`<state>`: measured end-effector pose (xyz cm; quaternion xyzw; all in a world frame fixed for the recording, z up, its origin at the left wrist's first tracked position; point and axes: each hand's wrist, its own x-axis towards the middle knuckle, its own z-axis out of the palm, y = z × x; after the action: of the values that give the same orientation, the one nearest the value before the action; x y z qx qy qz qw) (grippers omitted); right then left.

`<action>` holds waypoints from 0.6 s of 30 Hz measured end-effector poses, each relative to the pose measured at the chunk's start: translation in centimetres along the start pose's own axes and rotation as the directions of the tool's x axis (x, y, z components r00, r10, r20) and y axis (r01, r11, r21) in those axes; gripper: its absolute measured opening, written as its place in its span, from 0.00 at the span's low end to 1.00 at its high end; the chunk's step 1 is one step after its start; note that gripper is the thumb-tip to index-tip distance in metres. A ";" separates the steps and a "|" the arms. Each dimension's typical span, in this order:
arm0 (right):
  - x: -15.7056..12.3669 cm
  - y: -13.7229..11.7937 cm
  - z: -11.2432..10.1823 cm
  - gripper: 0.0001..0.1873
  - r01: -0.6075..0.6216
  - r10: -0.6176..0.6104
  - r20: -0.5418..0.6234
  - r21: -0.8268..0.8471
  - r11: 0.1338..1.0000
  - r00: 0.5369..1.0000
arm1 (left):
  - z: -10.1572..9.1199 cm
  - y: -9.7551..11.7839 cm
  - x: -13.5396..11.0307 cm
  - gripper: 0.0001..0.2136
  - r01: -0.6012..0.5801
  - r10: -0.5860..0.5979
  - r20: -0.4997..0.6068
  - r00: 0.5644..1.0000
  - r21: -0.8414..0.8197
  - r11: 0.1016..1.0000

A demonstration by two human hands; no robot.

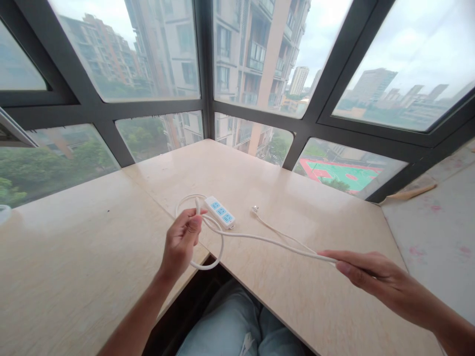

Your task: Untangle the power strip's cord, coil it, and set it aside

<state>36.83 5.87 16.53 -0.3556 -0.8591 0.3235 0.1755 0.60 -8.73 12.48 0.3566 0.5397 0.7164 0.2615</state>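
A white power strip (220,212) with several blue-faced sockets lies on the stone-look ledge (92,237). Its white power cord (274,242) runs between both hands. My left hand (183,235) pinches the cord beside the strip, and a loop hangs below it past the ledge's front corner. Off to the right, my right hand (374,272) grips the same cord between thumb and fingers, with the stretch between the hands fairly straight. From the right hand the cord doubles back to a plug (254,210), which rests on the ledge right of the strip.
Dark-framed windows (208,109) meet in a corner behind the ledge. At right stands a papered wall (438,237) with a peeling strip (411,193). My legs (230,321) are under the notch in the ledge's front edge. A whitish object (4,213) sits at the far left.
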 end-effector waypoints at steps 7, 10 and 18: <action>-1.0 -4.7 4.5 0.17 0.007 -0.051 0.237 0.183 0.983 0.970 | 4.9 -0.3 -2.4 0.12 -0.081 0.050 0.172 0.984 0.182 0.980; -0.9 -5.2 7.7 0.17 0.032 -0.052 0.079 0.244 0.969 0.996 | 7.1 -0.6 -4.0 0.11 -0.198 0.117 0.322 0.939 0.232 0.952; 0.7 -3.4 16.6 0.19 -0.029 0.115 -0.128 0.534 0.845 0.985 | 11.6 -0.8 -6.7 0.13 -0.474 0.242 0.652 0.718 0.204 0.856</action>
<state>25.82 -2.60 6.81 -0.3495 -0.7062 0.5257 0.3206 13.90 -6.79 12.10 0.7068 0.4668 0.4907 0.2042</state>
